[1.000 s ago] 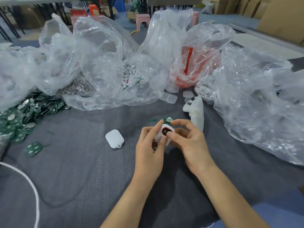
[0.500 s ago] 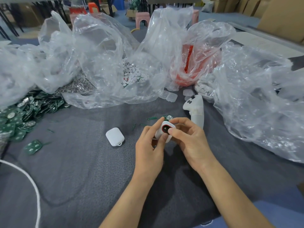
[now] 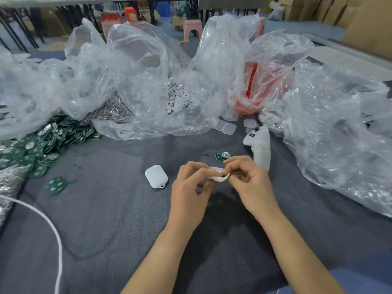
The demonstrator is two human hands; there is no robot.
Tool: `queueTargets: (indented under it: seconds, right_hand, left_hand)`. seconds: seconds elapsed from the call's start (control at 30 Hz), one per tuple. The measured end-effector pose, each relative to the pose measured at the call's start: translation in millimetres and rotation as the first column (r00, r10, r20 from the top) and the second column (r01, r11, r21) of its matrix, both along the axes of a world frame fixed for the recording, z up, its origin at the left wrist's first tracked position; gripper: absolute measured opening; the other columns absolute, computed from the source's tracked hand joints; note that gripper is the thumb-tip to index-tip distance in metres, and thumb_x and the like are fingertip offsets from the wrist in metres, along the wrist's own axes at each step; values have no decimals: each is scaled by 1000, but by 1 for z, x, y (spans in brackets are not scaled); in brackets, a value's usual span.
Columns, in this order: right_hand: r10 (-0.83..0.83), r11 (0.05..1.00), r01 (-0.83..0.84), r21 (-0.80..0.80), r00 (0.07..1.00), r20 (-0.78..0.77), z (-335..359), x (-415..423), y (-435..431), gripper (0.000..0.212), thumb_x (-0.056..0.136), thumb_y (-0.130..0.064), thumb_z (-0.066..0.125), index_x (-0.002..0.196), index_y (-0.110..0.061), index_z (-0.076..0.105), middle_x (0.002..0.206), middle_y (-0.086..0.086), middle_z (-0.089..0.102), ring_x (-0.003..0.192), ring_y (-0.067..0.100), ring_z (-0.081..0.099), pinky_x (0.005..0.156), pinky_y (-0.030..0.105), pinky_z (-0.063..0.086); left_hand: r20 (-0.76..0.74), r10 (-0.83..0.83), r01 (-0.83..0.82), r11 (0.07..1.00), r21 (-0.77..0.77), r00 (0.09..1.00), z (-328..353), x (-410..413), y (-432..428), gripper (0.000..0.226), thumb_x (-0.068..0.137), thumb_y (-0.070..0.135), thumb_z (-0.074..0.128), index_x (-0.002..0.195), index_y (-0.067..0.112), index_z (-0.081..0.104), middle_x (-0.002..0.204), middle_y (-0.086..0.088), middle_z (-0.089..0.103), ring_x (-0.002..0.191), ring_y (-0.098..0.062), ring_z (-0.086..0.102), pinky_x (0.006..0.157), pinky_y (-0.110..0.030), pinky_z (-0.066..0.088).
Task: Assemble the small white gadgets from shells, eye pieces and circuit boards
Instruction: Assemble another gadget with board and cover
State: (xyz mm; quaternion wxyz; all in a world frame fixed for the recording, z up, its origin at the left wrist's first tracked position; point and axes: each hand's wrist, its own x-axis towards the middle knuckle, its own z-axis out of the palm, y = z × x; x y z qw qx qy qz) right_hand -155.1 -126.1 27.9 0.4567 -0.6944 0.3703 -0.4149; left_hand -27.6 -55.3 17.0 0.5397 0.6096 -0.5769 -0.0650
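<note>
- The left hand (image 3: 191, 187) and the right hand (image 3: 252, 183) meet above the middle of the grey desk (image 3: 106, 230), a little toward its near edge.
- Both hands pinch one small white shell (image 3: 219, 177) between curled fingertips, the left on its left end and the right on its right end.
- The held shell lies nearly edge-on to the camera. A dark spot at its rim may be an eye piece, but it is too blurred to tell.
- A second white shell (image 3: 156, 176) lies on the desk just to the left of the left hand, apart from it.
- One green circuit board (image 3: 221, 155) with a round silver cell lies just beyond the right hand's fingers.
- A white controller-shaped piece (image 3: 259, 147) lies beside the right hand, toward the far edge.
- A heap of green boards (image 3: 38, 145) spreads along the left edge, with one loose board (image 3: 55, 184) nearer the middle.
- Toward the far edge, a clear bag holds small white round pieces (image 3: 182, 98), and a red bag (image 3: 261, 88) lies to its right.
- A large clear plastic bag (image 3: 339, 134) covers the right side.
- A white cord (image 3: 48, 225) curves across the near left corner.
</note>
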Motion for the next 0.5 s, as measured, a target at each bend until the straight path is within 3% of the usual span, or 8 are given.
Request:
queueTargets:
  seconds: [0.1,0.2,0.3,0.5]
  right_hand:
    - [-24,981,-17,-194,979,-204,-4,1,0,40,72,17,63,66,-22,62,86,-3,59,77,11,57,68,15,44]
    - [-17,956,-102,-275,917,-398,-9,4,1,28,74,12,66,67,-16,67,82,-2,59,80,13,50,70,11,35]
    - [-24,959,-104,-265,898,-438,-8,5,1,23,77,8,63,70,-13,69,79,-3,61,84,12,49,71,12,34]
    - [1,948,-139,-286,901,-434,-7,6,7,9,80,-5,67,81,-13,69,85,-7,61,91,9,49,80,7,36]
  left_hand:
    - [293,-9,6,1000,11,956,-3,14,5,23,71,-4,76,85,15,76,88,-1,62,85,-20,54,71,-24,46]
    - [499,-48,28,998,48,866,-4,21,8,23,67,-8,77,79,12,76,79,-3,63,75,-28,57,61,-33,51]
    - [560,-81,31,995,98,824,-1,20,10,24,63,-9,76,76,11,74,76,-3,62,72,-29,56,57,-34,52]
    - [516,-190,60,964,257,835,4,22,22,25,69,2,72,91,13,75,93,-5,60,77,-24,54,68,-31,50]
